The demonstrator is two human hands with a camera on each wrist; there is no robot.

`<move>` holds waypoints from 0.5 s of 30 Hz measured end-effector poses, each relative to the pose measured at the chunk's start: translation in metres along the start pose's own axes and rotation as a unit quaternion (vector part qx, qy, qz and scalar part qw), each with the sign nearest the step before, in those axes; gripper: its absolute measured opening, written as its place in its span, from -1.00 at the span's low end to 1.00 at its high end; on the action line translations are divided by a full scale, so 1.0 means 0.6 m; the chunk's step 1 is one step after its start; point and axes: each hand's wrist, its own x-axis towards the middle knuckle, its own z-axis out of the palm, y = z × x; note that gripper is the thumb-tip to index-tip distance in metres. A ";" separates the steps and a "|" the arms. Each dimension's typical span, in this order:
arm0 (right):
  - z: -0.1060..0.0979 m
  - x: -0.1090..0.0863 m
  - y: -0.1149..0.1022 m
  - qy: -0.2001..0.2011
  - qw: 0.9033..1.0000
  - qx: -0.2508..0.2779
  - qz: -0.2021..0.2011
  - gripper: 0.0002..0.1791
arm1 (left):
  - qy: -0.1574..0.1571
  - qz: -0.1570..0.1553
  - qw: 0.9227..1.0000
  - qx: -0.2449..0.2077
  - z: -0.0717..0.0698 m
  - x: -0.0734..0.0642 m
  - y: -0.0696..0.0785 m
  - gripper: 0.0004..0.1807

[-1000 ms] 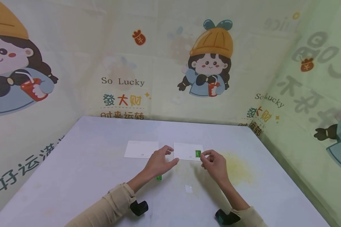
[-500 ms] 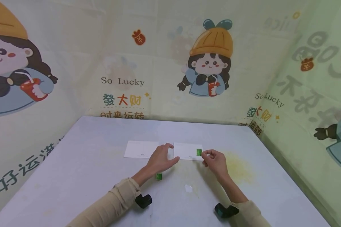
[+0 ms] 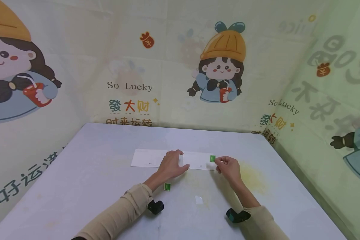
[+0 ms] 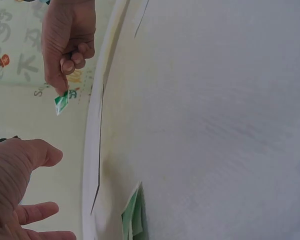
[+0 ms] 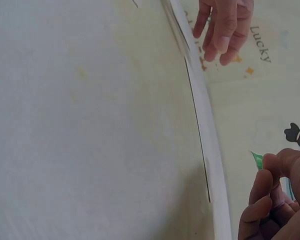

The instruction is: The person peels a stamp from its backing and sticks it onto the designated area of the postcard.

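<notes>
In the head view my right hand (image 3: 229, 168) pinches a small green stamp (image 3: 212, 158) by its edge between thumb and forefinger. The stamp hangs over the right end of a white envelope (image 3: 196, 160); the left wrist view shows it raised off the surface. My left hand (image 3: 171, 166) is held with fingers and thumb spread, between that envelope and a second white envelope (image 3: 147, 157) on the left, partly covering both. I cannot tell whether it touches either. Near my left wrist lies another green stamp (image 3: 167, 187) on the table, looking bent in the left wrist view (image 4: 132, 215).
A small white paper square (image 3: 199, 199) lies on the white table (image 3: 108, 193) in front of the envelopes. Printed cloth walls (image 3: 174, 66) stand behind the table and at its sides. Each wrist carries a black camera (image 3: 238, 215).
My right hand has shifted slightly right and away from me, carrying the stamp toward the envelope's far right corner. The left forearm has moved a little forward; its fingers stay spread.
</notes>
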 end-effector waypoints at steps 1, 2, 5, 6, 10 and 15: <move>-0.001 0.003 0.001 -0.001 1.000 -0.002 0.002 -0.77 | 0.000 -0.001 1.000 0.000 0.001 0.001 0.000 -0.41; -0.002 0.004 0.002 -0.002 1.000 -0.003 0.004 -0.77 | 0.000 -0.001 1.000 0.000 0.001 0.003 -0.001 -0.41; -0.005 0.010 0.003 -0.007 1.000 -0.007 0.012 -0.76 | -0.002 -0.003 1.000 0.002 0.005 0.009 -0.004 -0.41; -0.005 0.013 0.003 -0.008 1.000 -0.007 0.014 -0.75 | -0.003 -0.003 1.000 0.003 0.006 0.011 -0.004 -0.41; -0.004 0.022 0.004 -0.011 1.000 -0.006 0.023 -0.75 | -0.008 0.000 1.000 0.003 0.009 0.017 -0.003 -0.40; -0.002 0.035 0.010 -0.015 0.999 -0.019 0.032 -0.73 | -0.015 -0.002 1.000 0.011 0.013 0.023 -0.002 -0.38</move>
